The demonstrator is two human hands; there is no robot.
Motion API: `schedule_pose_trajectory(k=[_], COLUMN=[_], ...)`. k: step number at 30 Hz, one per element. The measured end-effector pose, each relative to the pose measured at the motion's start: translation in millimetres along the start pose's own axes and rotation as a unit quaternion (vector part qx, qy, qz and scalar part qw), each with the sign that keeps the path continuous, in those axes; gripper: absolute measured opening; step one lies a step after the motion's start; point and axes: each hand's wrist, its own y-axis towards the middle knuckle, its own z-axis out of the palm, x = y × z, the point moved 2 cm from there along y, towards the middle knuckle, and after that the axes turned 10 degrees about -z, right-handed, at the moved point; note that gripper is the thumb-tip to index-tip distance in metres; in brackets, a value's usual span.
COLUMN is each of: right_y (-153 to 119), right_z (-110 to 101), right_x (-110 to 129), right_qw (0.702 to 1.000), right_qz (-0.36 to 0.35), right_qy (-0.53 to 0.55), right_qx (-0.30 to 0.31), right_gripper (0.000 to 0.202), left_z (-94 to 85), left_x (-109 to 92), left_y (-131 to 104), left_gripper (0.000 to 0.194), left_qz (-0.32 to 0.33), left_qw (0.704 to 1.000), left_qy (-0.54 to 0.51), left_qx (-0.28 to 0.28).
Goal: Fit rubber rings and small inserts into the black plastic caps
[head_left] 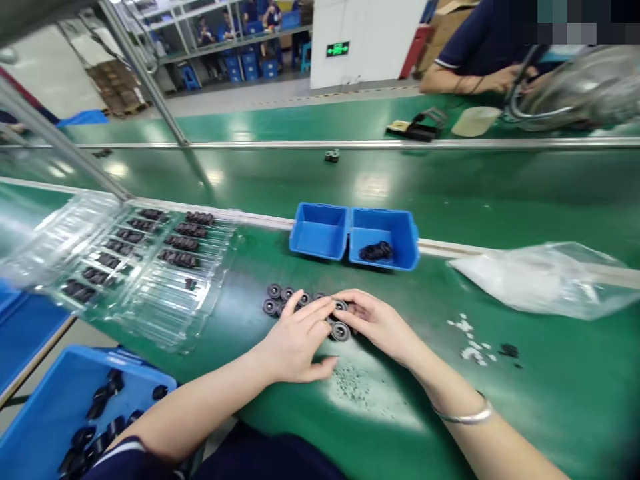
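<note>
Several round black parts [341, 331] stand grouped in rows on the green tabletop, in the middle of the view. My left hand [305, 337] lies over the group, its fingers stretched out across the tops and the thumb apart. At the group's right end, my right hand [373, 320] has its fingers bent around a black part, beside the left fingertips. Some of the parts are hidden under both hands. Tiny dark bits [353, 385] are scattered on the table just in front of the hands.
Behind the hands sit two blue bins [320, 230], the right one holding black parts. Clear trays [170, 287] with black parts lie left, above a blue crate [50, 400]. White pieces [473, 353] and a plastic bag [535, 280] lie right. A person works across the table.
</note>
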Motion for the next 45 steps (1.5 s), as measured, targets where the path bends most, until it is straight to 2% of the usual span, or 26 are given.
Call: schedule_pose_trajectory(k=[4, 6, 8, 10, 12, 14, 17, 20, 25, 28, 31, 35, 37, 41, 43, 45], right_y=[1, 1, 0, -1, -1, 0, 0, -1, -1, -1, -1, 0, 0, 0, 0, 0], right_z=[-2, -4, -5, -6, -6, -7, -7, -7, -8, -8, -9, -9, -9, -10, -10, -10], right_x=[-2, -2, 0, 1, 2, 2, 0, -3, -7, -4, -2, -3, -5, -8, -9, -10], right_qw=[0.999, 0.998, 0.998, 0.998, 0.998, 0.998, 0.997, 0.998, 0.999, 0.998, 0.998, 0.998, 0.998, 0.998, 0.998, 0.998], right_qz=[0.028, 0.042, 0.048, 0.052, 0.057, 0.063, 0.067, 0.056, 0.037, 0.034, 0.035, 0.038, 0.037, 0.037, 0.038, 0.039], right_qy=[0.020, 0.024, 0.022, 0.014, 0.013, 0.019, 0.025, 0.019, 0.026, 0.044, 0.049, 0.047, 0.050, 0.048, 0.047, 0.051], right_qx=[0.028, 0.034, 0.034, 0.029, 0.018, 0.001, -0.016, -0.015, -0.021, -0.020, -0.016, -0.009, -0.003, 0.005, 0.007, 0.008], right_gripper=[0.045, 0.049, 0.051, 0.053, 0.054, 0.056, 0.056, 0.054, 0.050, 0.048, 0.047, 0.044, 0.045, 0.044, 0.044, 0.044], left_z=[-3.9, -18.1, -40.2, -66.4, -91.2, -107.8, -112.9, -104.6, -100.6, -113.1, -131.2, -144.6, -141.4, -122.3, -114.8, -112.3], left_x=[-1, 2, 15, 43, 84, 125, 173, 197, 202, 204, 213, 231, 238, 239, 237, 239], left_y=[-3, -7, -17, -32, -53, -73, -95, -103, -98, -98, -99, -91, -81, -61, -57, -56], left_gripper=[0.033, 0.031, 0.028, 0.027, 0.031, 0.033, 0.020, 0.010, 0.014, 0.016, 0.025, 0.028, 0.027, 0.027, 0.037, 0.058], left_qz=[0.013, -0.005, -0.059, -0.161, -0.311, -0.379, -0.434, -0.457, -0.448, -0.449, -0.474, -0.503, -0.502, -0.490, -0.497, -0.524], left_qw=[0.998, 0.996, 0.993, 0.977, 0.929, 0.898, 0.880, 0.875, 0.884, 0.879, 0.860, 0.843, 0.846, 0.854, 0.844, 0.820], left_qy=[0.065, 0.072, 0.064, 0.063, 0.099, 0.122, 0.128, 0.115, 0.091, 0.086, 0.086, 0.081, 0.086, 0.126, 0.160, 0.193], left_qx=[-0.018, -0.043, -0.080, -0.125, -0.173, -0.185, -0.141, -0.106, -0.098, -0.133, -0.170, -0.171, -0.155, -0.123, -0.121, -0.125])
